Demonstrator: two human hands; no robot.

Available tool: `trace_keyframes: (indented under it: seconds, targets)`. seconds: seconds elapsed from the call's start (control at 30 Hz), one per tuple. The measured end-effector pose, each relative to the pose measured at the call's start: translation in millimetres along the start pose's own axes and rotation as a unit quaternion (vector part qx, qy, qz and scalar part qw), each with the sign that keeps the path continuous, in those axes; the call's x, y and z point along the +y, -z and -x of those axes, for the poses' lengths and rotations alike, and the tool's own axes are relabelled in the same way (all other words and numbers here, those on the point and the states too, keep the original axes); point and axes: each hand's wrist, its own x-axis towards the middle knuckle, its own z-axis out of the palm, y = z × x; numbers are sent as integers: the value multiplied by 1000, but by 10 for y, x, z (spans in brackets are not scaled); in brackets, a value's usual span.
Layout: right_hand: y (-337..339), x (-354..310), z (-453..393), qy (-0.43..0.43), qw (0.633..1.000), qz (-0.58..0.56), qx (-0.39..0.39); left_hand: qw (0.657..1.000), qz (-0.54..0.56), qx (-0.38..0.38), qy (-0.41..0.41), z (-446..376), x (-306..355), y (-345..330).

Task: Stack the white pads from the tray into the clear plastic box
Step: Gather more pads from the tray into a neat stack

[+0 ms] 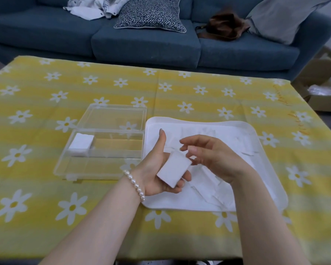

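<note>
My left hand [157, 169] lies palm up over the left edge of the white tray [271, 180] and cradles a small stack of white pads [174, 168], fingers curled under it and thumb pointing up. My right hand [208, 153] hovers just right of the stack, its fingers loosely bent and a fingertip near the stack's upper corner; it holds nothing that I can see. Several loose white pads [208, 190] lie in the tray. The clear plastic box [65, 165] stands left of the tray, lid open behind it, with a pile of pads [80, 144] in its far left corner.
Everything rests on a table with a yellow daisy-print cloth [46, 197]. A blue sofa [145, 44] with cushions, clothes and a brown bag runs along the far side. Cardboard boxes [325, 96] stand at the right of the table.
</note>
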Motion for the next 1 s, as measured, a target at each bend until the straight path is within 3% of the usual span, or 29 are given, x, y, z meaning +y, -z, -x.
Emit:
trace_keyframes:
  seconds: [0.1,0.2,0.43,0.67,0.77,0.9,1.0]
  targets:
    - [-1,-25,-22,-15,994,97,38,1000,-19,2,4,-8,-2,18]
    - [-30,-47,2,-31,991,133,-11,1000,-27,-2,3,-14,-7,19]
    - [-28,-44,-12,-21,993,112,1,999,-44,-13,-5,-9,-19,-7]
    - [88,29,-58,30,994,49,89,998,6,15,-59,14,-14,-85]
    - [109,80,-77,66,995,-55,50,993,18,37,-107,4,-3,-111]
    - [119,165,-114,68,973,-204,-80,991,37,11,-131,21,26,-121]
    - [41,195,-171,67,960,-251,-103,990,47,-9,-135,21,25,-122]
